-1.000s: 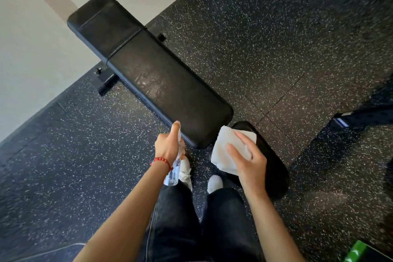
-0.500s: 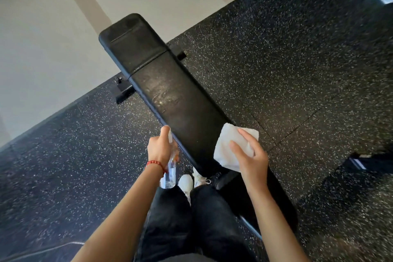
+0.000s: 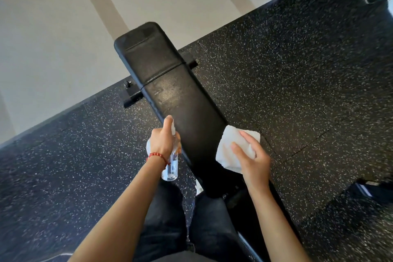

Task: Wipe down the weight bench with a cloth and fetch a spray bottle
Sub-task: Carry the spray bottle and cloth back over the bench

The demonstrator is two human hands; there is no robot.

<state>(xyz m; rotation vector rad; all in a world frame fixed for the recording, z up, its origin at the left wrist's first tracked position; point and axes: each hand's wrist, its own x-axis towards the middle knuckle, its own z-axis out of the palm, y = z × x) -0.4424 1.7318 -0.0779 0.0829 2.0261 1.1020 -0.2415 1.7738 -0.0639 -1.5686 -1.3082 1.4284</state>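
On the speckled floor [image 3: 297, 70], the bench [image 3: 180, 102] now looks closer, so the left hand [image 3: 162, 144] gripping the bottle [image 3: 171, 168] can spray, while the right hand [image 3: 253, 161] pinches the cloth [image 3: 229, 144].

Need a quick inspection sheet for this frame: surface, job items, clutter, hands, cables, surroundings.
Surface: long black padded weight bench, two cushions, faint sheen mid-pad.
Job items: clear plastic spray bottle beside the bench's left edge; folded white cloth at its right edge.
Clutter: nothing seen on the pad.
Hands: left hand grips the bottle, forefinger on top; right hand holds the cloth.
Cables: nothing seen.
Surroundings: black speckled rubber floor; pale smooth floor beyond.
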